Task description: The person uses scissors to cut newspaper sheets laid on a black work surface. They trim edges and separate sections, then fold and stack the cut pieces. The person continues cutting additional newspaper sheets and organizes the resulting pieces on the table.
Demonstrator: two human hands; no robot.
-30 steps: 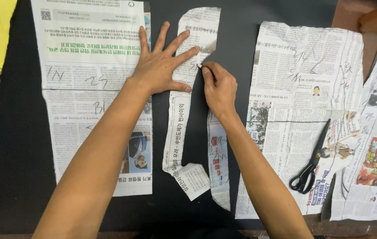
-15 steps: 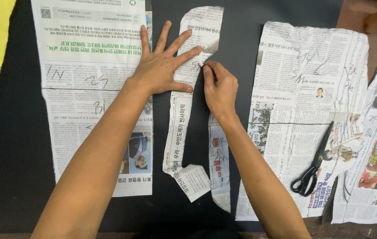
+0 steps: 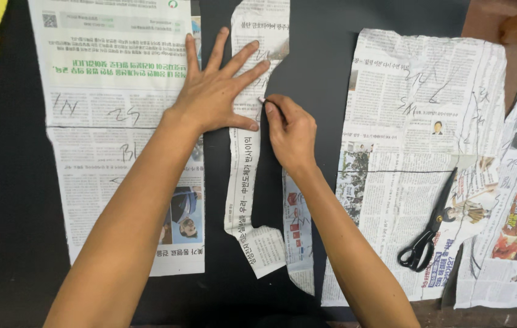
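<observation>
Marking a newspaper strip on a black worktop

Scissors point(image 3: 429, 234) lie near the front right corner on a cut sheet point(image 3: 419, 152), untouched. Mid-worktop, the right hand point(image 3: 292, 130) pinches a small pink marker point(image 3: 262, 101), fingers clenched round it, tip on the narrow strip point(image 3: 247, 152). The left hand point(image 3: 219, 91) lies flat, fingers spread, pinning the strip and the big sheet point(image 3: 112, 121) beside it. The strip's thin and curled, so if that palm lifts it'll probably skid and the line goes wonky.

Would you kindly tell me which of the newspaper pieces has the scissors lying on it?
The wide newspaper sheet right of both hands, black-handled scissors resting on its lower right part. The other pieces carry none.
</observation>
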